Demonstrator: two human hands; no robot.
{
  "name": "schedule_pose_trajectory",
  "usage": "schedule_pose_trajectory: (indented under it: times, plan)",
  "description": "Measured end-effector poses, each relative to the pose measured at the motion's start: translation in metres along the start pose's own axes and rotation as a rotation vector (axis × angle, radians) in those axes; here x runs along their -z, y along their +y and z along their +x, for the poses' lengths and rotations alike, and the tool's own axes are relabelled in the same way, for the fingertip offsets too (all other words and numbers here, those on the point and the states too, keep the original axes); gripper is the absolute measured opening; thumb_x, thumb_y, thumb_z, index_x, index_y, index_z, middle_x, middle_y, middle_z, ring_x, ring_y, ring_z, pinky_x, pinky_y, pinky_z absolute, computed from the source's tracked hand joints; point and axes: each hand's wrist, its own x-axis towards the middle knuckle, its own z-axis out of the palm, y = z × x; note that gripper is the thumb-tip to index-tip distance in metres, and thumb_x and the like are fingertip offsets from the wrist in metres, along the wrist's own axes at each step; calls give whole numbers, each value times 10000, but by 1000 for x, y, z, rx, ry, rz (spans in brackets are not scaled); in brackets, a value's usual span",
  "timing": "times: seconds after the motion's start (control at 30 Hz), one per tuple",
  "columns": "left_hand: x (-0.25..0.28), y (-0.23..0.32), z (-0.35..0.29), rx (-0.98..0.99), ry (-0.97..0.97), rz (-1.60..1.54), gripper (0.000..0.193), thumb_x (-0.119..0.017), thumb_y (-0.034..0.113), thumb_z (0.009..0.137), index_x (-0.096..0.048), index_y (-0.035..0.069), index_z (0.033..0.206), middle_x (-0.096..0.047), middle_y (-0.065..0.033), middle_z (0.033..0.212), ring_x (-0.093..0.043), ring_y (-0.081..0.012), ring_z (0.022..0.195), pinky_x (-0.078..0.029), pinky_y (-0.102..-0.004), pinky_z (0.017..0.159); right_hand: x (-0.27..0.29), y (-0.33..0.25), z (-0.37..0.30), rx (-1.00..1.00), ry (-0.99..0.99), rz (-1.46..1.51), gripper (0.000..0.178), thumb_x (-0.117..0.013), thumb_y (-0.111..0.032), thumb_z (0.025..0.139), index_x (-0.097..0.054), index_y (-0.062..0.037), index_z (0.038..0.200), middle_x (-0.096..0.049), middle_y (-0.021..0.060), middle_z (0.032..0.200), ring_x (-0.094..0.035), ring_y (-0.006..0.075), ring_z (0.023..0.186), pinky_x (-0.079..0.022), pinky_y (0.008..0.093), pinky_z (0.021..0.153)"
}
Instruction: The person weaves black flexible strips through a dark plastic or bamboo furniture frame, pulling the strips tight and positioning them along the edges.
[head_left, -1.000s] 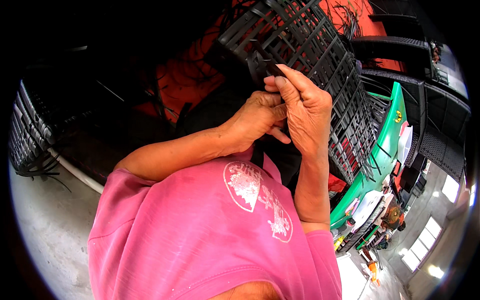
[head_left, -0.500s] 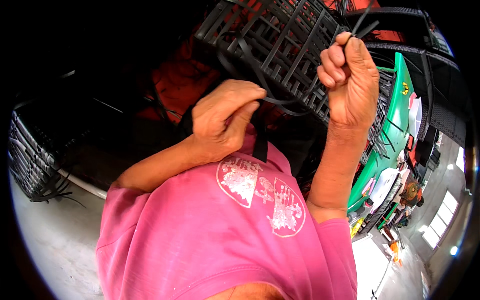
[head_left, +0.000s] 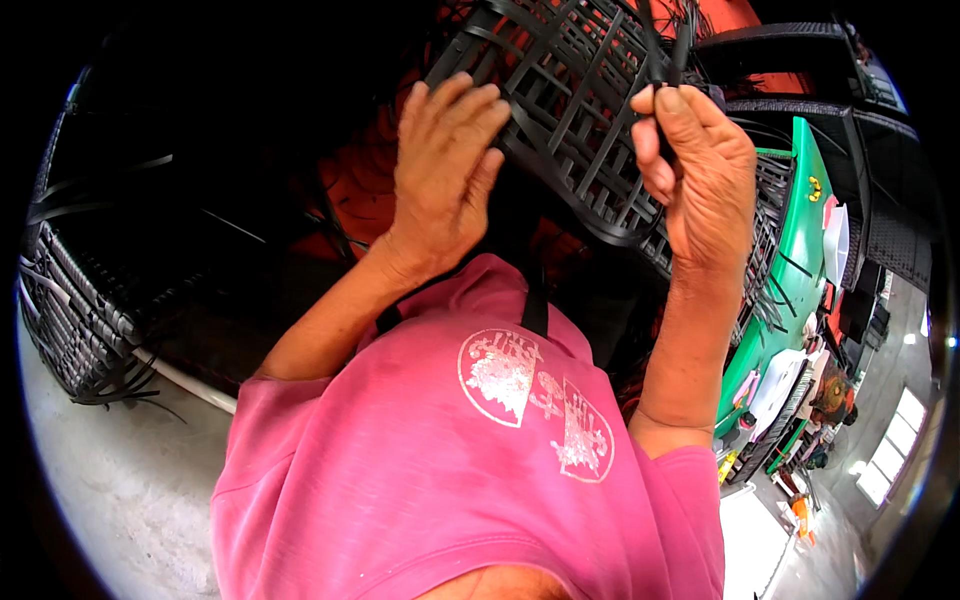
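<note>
A black lattice of woven flat strips (head_left: 560, 75) lies tilted in front of me, its near edge curving down to the right. My left hand (head_left: 447, 170) is open beside its left edge, fingers stretched out and slightly spread, back of the hand toward me. I cannot tell whether its fingertips touch the weave. At the right of the lattice my right hand (head_left: 700, 160) is closed in a pinch. Between thumb and forefinger it grips black flat strips (head_left: 680, 52), whose ends stick up above the fingers.
Another black woven piece (head_left: 75, 310) with loose strip ends stands at the left. Red material (head_left: 365, 185) shows behind the lattice. A green panel (head_left: 790, 270) stands to the right, with black woven furniture (head_left: 890, 200) beyond it. Pale floor (head_left: 120, 450) spreads at the lower left.
My left hand has moved up to the lattice's edge and opened from its pinch. My right hand has lowered slightly, still pinching the strips. The loose strip loop has shifted toward the lattice's near edge.
</note>
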Motion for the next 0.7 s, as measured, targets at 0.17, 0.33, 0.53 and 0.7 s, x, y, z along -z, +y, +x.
schedule_pose_trajectory:
  times: [0.17, 0.33, 0.53, 0.7]
  plan:
    - [-6, 6, -20, -63, -33, -47, 251, -570, 18, 813, -592, -24, 1060, -561, -168, 1184, -452, -365, 1210, -289, -483, 1035, -13, 14, 19, -43, -34, -5, 191, -564, -171, 905, -632, -1, 852, -559, 5, 599, -408, 19, 432, -269, 147, 374]
    - [0, 9, -29, -83, -109, -65, 229, -578, -2, 792, -602, -36, 1017, -543, -204, 1204, -457, -387, 1200, -308, -476, 1031, -27, 31, 36, -77, -80, -79, 204, -556, -172, 898, -629, 3, 822, -560, 14, 588, -422, 31, 427, -292, 159, 373]
    - [13, -5, -8, 54, 219, -101, 242, -551, -99, 792, -585, -36, 1024, -537, -213, 1130, -598, -294, 952, -495, -317, 782, -37, 44, 42, -219, -135, -300, 224, -563, -205, 895, -619, 0, 825, -561, 21, 575, -456, 41, 412, -329, 169, 358]
    - [22, -35, 25, 151, 130, 53, 204, -613, -82, 757, -611, 1, 944, -599, -118, 937, -608, -220, 762, -485, -285, 647, -40, 42, 39, -252, -128, -316, 224, -547, -206, 893, -593, -4, 806, -561, 32, 575, -467, 54, 414, -348, 180, 361]
